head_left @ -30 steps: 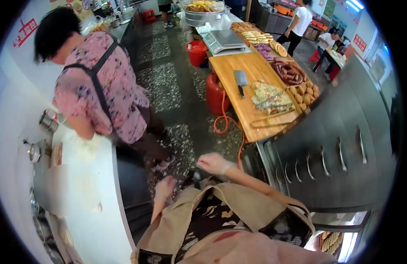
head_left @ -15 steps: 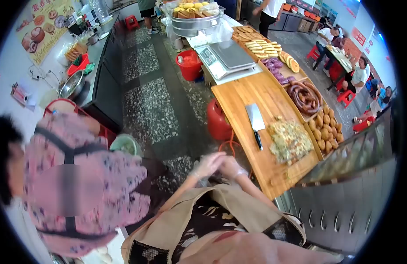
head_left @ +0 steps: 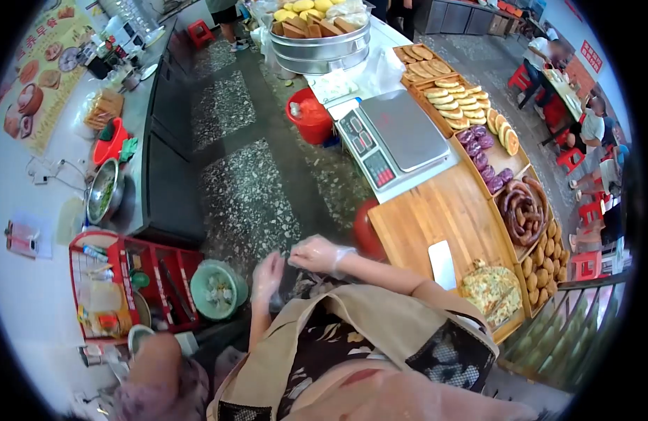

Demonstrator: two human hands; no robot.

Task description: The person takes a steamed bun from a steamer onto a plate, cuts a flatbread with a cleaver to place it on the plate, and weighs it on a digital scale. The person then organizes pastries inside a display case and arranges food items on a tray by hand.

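Observation:
My left hand (head_left: pixel 268 274), in a clear thin glove, is raised in front of my apron with nothing visible in it. My right hand (head_left: pixel 315 254), gloved too, is beside it with fingers curled; the two are slightly apart. What the right fingers hold, if anything, is too small to tell. Right of my hands is a wooden board (head_left: pixel 422 210) bearing a cleaver (head_left: pixel 442 264) and a flat pile of chopped food (head_left: pixel 491 292). A digital scale (head_left: pixel 400 137) sits beyond the board.
Trays of flatbreads (head_left: pixel 456 102), purple buns (head_left: pixel 480 156), coiled sausage (head_left: pixel 523 212) and round brown pieces (head_left: pixel 546 263) line the right side. A red bucket (head_left: pixel 309 118), a green bin (head_left: pixel 218 289), a red rack (head_left: pixel 159 285) and a co-worker (head_left: pixel 161 375) are nearby. Seated people are far right.
The view has moved forward along the aisle and turned. The co-worker has shifted to the lower left edge. My hands, which were together half a second ago, are now apart.

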